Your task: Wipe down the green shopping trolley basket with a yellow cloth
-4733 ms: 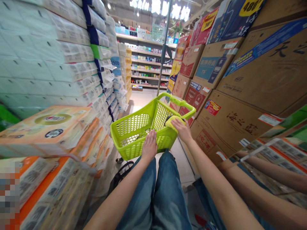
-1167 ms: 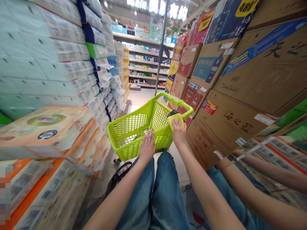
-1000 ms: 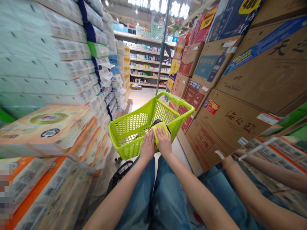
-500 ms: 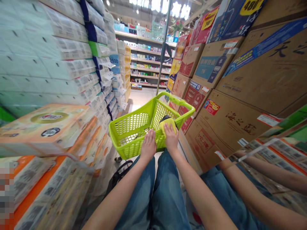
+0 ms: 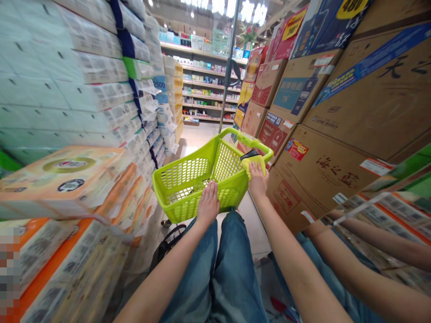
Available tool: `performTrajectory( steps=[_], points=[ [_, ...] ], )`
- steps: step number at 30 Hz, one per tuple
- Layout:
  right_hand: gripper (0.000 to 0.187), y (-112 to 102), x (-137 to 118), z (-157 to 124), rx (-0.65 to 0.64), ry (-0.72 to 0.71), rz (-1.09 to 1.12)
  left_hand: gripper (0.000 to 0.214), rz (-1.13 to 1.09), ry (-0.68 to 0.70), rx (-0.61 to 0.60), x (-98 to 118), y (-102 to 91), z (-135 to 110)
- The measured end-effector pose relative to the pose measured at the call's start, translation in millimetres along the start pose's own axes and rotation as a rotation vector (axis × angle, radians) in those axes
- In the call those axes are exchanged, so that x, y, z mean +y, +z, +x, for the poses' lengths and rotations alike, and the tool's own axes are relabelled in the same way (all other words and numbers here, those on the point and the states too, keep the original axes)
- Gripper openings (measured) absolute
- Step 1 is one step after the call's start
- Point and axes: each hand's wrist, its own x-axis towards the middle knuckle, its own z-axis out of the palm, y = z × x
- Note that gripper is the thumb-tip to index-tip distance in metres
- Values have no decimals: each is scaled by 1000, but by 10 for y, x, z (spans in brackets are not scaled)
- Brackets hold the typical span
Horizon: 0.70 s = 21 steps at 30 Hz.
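Observation:
A lime-green plastic shopping basket (image 5: pixel 183 211) with lattice sides stands in front of my knees, its raised handle (image 5: pixel 251 140) at the far right end. My left hand (image 5: pixel 208 202) is on the near rim, its fingers laid together over the edge, holding the side; the thumb is hidden. A yellow cloth (image 5: pixel 255 160) with a black part along its top lies over the rim near the handle. Holding that cloth against the basket's side is my right hand (image 5: pixel 258 179), fingers bent over it. The basket's lattice floor shows inside.
Wrapped tissue packs (image 5: pixel 101 89) are stacked on the left, with orange packs (image 5: pixel 63 166) closer to me. Cardboard cartons (image 5: pixel 336 152) rise on the right beside a reflective surface showing my arms. A metal pole (image 5: pixel 229 89) and stocked shelves (image 5: pixel 205 80) stand ahead. A black bag (image 5: pixel 164 246) lies by my left leg.
My right hand and the yellow cloth have slid right along the basket's rim toward the handle end. My left hand and the basket have stayed nearly in place.

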Motion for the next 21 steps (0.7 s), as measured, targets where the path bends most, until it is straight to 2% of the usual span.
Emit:
performTrajectory(
  steps=[1, 4, 6, 8, 10, 13, 15, 16, 18, 21],
  points=[
    [60, 72, -183, -96, -2, 0, 3, 75, -2, -1, 3, 0, 3, 0],
    [58, 253, -759, -421, -62, -130, 44, 75, -7, 4, 5, -6, -1, 0],
    [57, 279, -961, -548, -94, -217, 59, 75, -9, 12, 5, -12, -11, -2],
    [57, 219, -913, -532, -125, -295, 65, 75, -11, 16, 6, -17, -20, -5],
    [60, 105, -650, -388, -140, -328, 60, 76, -15, 15, 10, -21, -27, -5],
    [63, -59, -138, -85, -105, -254, 35, 79, -24, 22, 12, -24, -32, -1],
    [65, -98, 61, 53, -70, -165, 15, 81, -25, 23, 8, -21, -34, 4],
    [64, -86, 80, 78, -53, -120, 9, 80, -22, 22, 4, -18, -35, 6],
    [62, -7, -51, 25, -30, -59, 9, 79, -11, 17, -4, -10, -36, 9],
    [58, 171, -510, -245, -41, -85, 35, 75, 8, 7, -12, 0, -29, 7]
  ],
)
